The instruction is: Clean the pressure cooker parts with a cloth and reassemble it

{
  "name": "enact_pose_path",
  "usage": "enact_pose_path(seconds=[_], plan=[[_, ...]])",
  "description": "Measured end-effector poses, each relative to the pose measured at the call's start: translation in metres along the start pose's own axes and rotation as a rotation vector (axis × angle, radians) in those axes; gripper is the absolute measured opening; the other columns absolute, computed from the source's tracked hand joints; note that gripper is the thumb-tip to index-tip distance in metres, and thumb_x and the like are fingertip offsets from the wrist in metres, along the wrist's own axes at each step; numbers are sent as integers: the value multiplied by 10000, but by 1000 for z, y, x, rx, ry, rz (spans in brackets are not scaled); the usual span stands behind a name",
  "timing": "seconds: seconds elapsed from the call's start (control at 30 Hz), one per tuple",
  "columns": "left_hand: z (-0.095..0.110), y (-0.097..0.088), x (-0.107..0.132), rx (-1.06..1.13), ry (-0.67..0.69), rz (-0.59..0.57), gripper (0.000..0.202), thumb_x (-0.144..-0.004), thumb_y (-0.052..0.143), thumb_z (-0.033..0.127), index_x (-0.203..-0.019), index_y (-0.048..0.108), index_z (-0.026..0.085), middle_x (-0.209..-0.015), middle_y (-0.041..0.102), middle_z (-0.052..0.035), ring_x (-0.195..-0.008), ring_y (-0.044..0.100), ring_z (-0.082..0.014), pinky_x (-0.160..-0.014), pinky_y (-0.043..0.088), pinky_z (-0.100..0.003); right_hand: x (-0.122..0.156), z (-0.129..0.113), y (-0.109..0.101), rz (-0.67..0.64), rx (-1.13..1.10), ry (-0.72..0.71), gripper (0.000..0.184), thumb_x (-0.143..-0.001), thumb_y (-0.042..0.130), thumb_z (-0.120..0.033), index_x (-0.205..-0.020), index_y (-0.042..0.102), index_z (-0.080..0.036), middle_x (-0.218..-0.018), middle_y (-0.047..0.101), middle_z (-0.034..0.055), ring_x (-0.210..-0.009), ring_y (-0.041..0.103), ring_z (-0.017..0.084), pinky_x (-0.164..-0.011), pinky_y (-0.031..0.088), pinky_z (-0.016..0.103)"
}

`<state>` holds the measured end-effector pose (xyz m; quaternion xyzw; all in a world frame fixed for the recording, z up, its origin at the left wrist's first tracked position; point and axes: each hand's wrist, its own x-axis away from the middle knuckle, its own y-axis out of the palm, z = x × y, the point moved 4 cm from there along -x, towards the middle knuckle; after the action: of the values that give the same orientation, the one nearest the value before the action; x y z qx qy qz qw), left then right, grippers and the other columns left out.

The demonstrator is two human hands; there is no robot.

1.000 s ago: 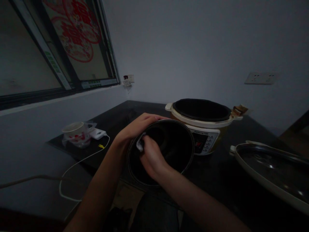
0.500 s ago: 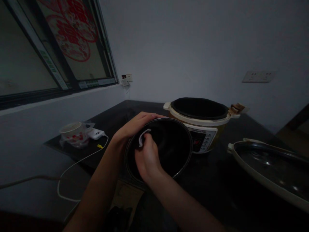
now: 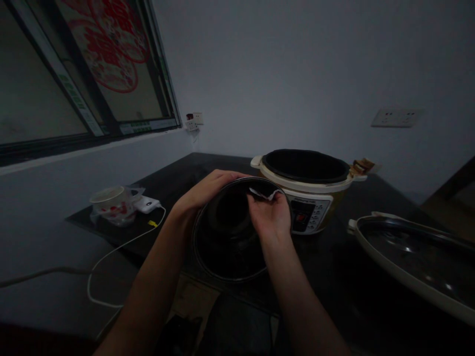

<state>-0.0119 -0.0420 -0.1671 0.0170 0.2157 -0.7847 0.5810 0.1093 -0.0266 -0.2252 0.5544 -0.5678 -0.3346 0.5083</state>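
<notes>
A dark inner pot [image 3: 226, 247], tilted with its mouth toward me, is at the middle of the view. My left hand [image 3: 211, 187] is wrapped round the pot's upper left outside, its fingertips partly hidden behind the rim. Inside the pot, near the upper right rim, my right hand [image 3: 271, 215] presses a thin white cloth or tissue [image 3: 264, 194] against the wall. Which of the two it is, I cannot tell. Just behind the pot stands a cream and gold electric cooker [image 3: 339, 202], lidless, its black interior showing.
A cream-rimmed glass lid [image 3: 404, 267] lies on the dark table [image 3: 326, 277] at the right. At the left are a cup in a plastic bag [image 3: 115, 205], a white device [image 3: 146, 204] and its white cable [image 3: 107, 259]. Wall sockets [image 3: 397, 117] are behind.
My right hand has moved with the white cloth or tissue from the pot's left inner wall to its upper right. The pot is turned a little; my left hand stays at its rim.
</notes>
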Motion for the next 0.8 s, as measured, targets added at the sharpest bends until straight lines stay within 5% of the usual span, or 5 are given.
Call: enact_pose_path(seconds=[0.2, 0.33, 0.47, 0.63, 0.8], plan=[[-5, -5, -3, -50, 37, -6, 308, -876, 478, 264, -1017, 735, 172, -1043, 745, -59, -988, 657, -197, -984, 437, -364, -23, 28, 12, 20, 61, 45, 276, -887, 321, -172, -687, 504, -223, -616, 598, -59, -623, 586, 102, -696, 514, 245], [-5, -6, -2, -50, 52, -8, 303, -872, 506, 290, -1039, 729, 172, -1085, 736, -55, -1021, 651, -199, -992, 432, -353, -14, 56, 15, -1, 110, 73, 232, -905, 385, -227, -743, 552, -214, -653, 600, -60, -614, 571, 98, -622, 492, 217], [-4, -2, 0, -20, 36, -53, 321, -880, 515, 312, -1084, 714, 165, -1133, 721, -56, -1077, 640, -209, -1013, 419, -349, 7, 97, 2, -181, 311, 66, 235, -908, 391, -268, -953, 612, -202, -910, 684, -15, -914, 634, 126, -902, 488, 287], [-5, 1, 2, 60, -5, -54, 326, -884, 541, 321, -1116, 699, 155, -1174, 702, -74, -1113, 627, -225, -1009, 422, -358, 28, 116, -36, -517, 978, -17, 433, -897, 384, -244, -1309, 500, -177, -1449, 475, 46, -1380, 360, 151, -1167, 218, 357], [-6, 1, 4, 130, -35, -65, 348, -856, 600, 324, -1142, 688, 145, -1200, 687, -97, -1116, 624, -250, -975, 445, -360, 36, 84, -79, -959, 2053, -69, 525, -926, 374, -201, -1437, 377, -78, -1495, 407, 103, -1380, 372, 152, -1132, 293, 278]])
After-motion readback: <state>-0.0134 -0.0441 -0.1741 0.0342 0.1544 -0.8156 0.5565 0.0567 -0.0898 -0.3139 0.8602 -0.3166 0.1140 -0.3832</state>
